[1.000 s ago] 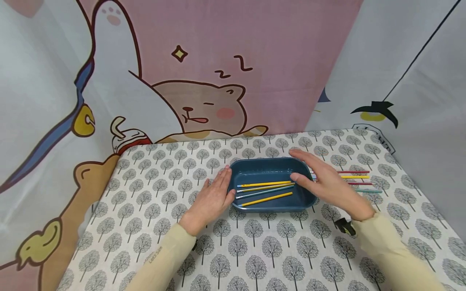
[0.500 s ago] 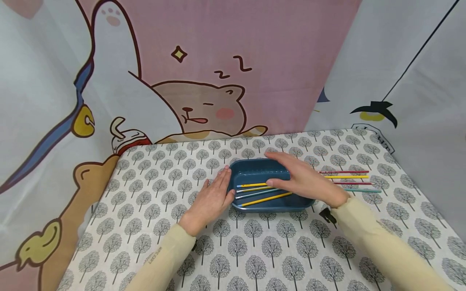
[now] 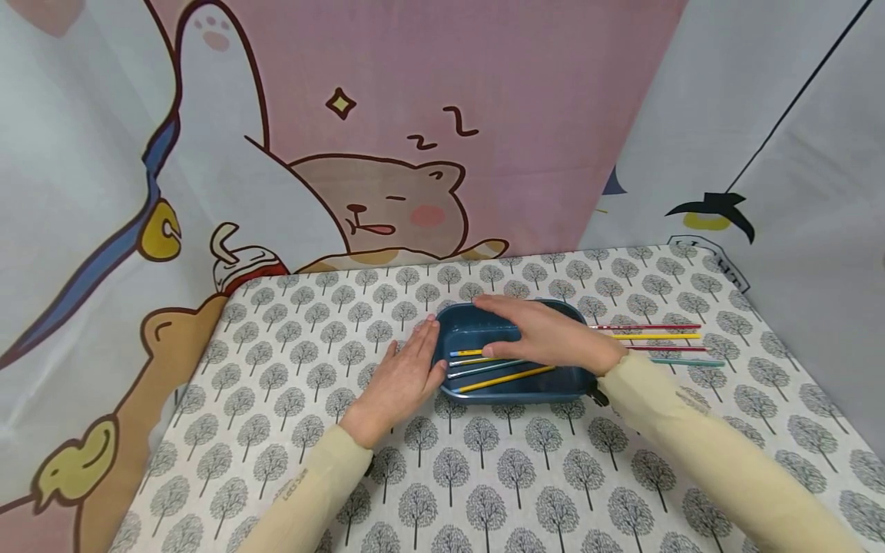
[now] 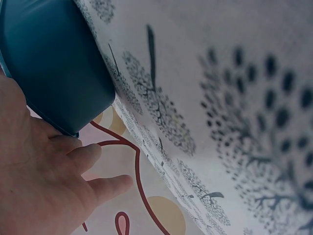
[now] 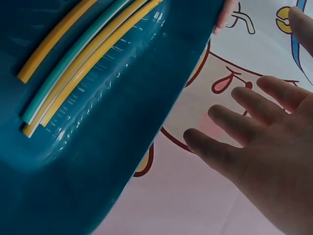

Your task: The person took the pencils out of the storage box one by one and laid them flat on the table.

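Fingers (image 5: 232,121) spread, our right hand (image 5: 276,142) hangs near a teal dish (image 5: 110,149) holding three yellow pencils (image 5: 54,42) and one green pencil (image 5: 59,72).

Long cream sleeves (image 3: 698,442) with small lettering (image 3: 295,485)

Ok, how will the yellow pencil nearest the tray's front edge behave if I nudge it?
The yellow pencil is probably stiff and light, being slim and straight in the head view. It may skid or roll easily, since the tray looks glossy and a gap lies beside it. The tray's raised sides should likely keep it inside.
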`<state>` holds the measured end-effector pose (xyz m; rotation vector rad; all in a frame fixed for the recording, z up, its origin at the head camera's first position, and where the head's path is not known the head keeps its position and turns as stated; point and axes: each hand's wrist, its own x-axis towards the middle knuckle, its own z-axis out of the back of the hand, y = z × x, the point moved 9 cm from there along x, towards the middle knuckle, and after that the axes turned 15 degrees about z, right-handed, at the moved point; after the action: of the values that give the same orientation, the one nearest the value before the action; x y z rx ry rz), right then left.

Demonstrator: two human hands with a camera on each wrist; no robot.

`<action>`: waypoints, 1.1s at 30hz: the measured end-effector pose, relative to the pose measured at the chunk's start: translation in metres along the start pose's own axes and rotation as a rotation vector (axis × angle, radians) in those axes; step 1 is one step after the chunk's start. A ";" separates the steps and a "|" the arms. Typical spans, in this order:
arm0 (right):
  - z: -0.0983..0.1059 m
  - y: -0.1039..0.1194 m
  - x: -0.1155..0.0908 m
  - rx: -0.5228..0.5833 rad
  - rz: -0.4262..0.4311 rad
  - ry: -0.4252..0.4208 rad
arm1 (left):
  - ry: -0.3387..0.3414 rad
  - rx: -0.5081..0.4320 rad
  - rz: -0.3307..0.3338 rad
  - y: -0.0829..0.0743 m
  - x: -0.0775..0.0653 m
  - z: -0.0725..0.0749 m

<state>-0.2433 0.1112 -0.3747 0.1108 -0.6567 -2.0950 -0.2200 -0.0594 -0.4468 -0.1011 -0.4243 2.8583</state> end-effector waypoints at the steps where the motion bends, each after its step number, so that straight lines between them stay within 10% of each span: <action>1: -0.001 -0.001 0.002 0.001 0.000 0.007 | 0.000 0.001 0.000 0.000 0.000 0.000; 33: -0.041 -0.029 0.034 -0.014 -0.002 0.193 | 0.001 0.014 -0.009 0.000 0.001 0.000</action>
<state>-0.2713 0.0803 -0.4179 0.3019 -0.5254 -2.0591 -0.2206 -0.0592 -0.4468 -0.0977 -0.4028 2.8520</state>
